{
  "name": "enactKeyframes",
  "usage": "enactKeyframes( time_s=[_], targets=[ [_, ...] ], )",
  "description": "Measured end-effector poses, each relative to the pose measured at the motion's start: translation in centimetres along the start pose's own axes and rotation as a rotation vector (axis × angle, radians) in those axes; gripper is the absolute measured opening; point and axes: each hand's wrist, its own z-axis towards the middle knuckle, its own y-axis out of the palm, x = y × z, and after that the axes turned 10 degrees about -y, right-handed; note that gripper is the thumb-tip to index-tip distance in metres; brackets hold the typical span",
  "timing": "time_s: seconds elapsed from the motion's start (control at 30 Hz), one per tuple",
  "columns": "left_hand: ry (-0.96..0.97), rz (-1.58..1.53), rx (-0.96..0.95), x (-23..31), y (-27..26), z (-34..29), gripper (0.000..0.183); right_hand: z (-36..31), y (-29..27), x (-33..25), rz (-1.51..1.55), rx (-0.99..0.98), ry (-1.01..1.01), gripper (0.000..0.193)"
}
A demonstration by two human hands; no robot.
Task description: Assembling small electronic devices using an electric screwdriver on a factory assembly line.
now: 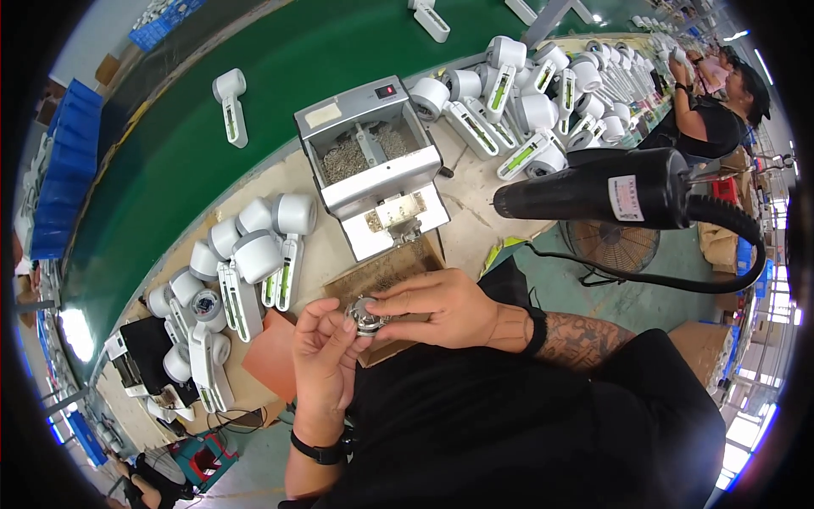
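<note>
A small round metal part (366, 316) is pinched at the near edge of the bench (475, 229) between the closed fingers of the left hand (322, 356), below it, and the right hand (441, 307), reaching in from its right.

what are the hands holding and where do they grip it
Both hands pinch one small round metal part: the left hand from below, the right hand by its upper rim.
</note>
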Motion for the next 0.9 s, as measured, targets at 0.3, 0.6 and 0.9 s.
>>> enactKeyframes(
  time_s=[0.3,0.6,0.9],
  targets=[
    [-0.028,0.053,0.019,0.0,0.2,0.4,0.034,-1.4,0.0,0.5,-0.162,0.098,-0.149,0.018],
    [0.139,0.48,0.096,3.6,1.7,0.1,0.024,-1.6,-0.3,1.0,-0.344,-0.182,-0.085,0.047],
    [0.499,0.789,0.073,12.9,9.7,3.4,0.014,-2.0,-0.4,0.8,-0.359,-0.223,-0.08,0.041]
  ],
)
